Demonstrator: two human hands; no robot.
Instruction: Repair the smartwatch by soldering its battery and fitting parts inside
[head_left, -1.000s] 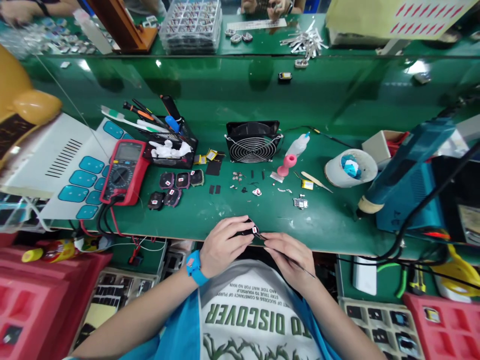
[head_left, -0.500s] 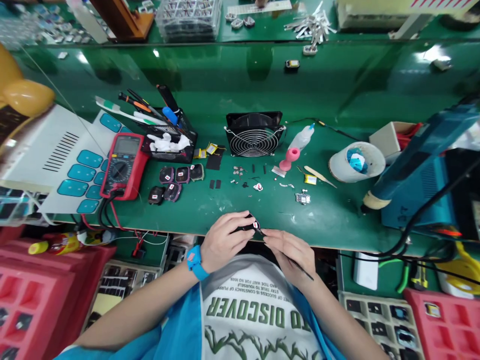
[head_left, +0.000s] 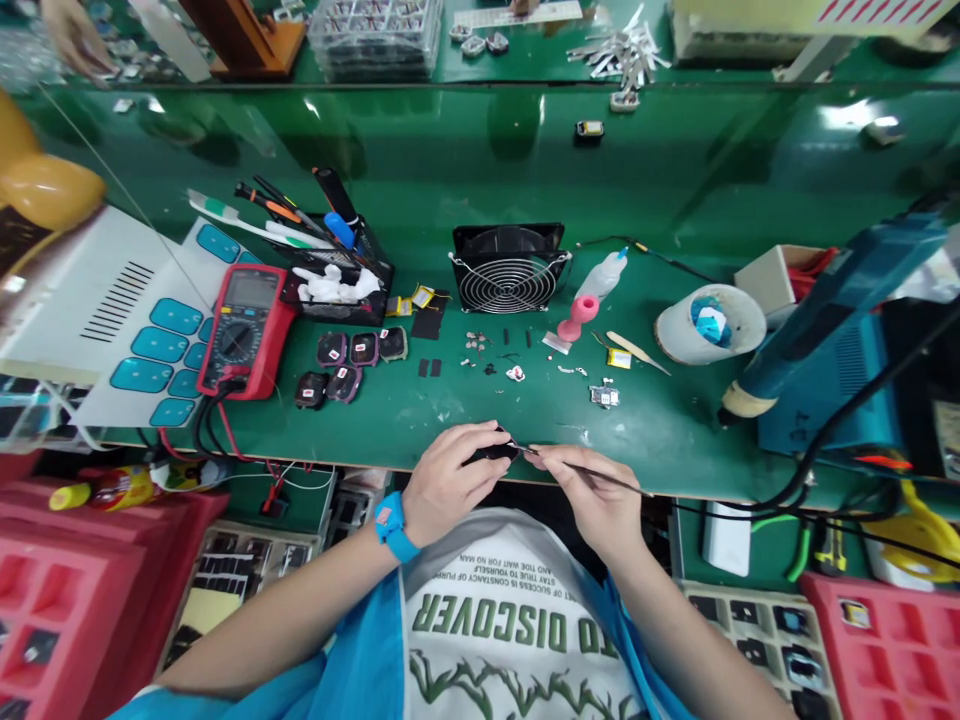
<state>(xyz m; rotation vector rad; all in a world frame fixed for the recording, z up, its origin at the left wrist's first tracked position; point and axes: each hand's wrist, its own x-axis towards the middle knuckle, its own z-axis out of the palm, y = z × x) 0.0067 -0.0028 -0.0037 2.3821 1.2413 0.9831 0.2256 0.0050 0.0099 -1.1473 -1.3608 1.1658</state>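
Between my hands, over the front edge of the green bench, is a small black device. My left hand, with a blue band at the wrist, is closed around it. A thin dark tool is pinched in my right hand, its tip touching the device's right side. Farther up the bench lie a small circuit board, a yellow battery and a cream pointed stick. Several dark watch-like cases sit to the left.
A fan stands at the back centre. To the left are a red multimeter and a black tool holder; to the right, a white tub and a blue hot-air handle. Another person's hand shows at the top left.
My right hand has turned, and the tool now lies flatter, pointing out to the right. The red-and-white mark on the device no longer shows. Another person's hand has come in at the top left.
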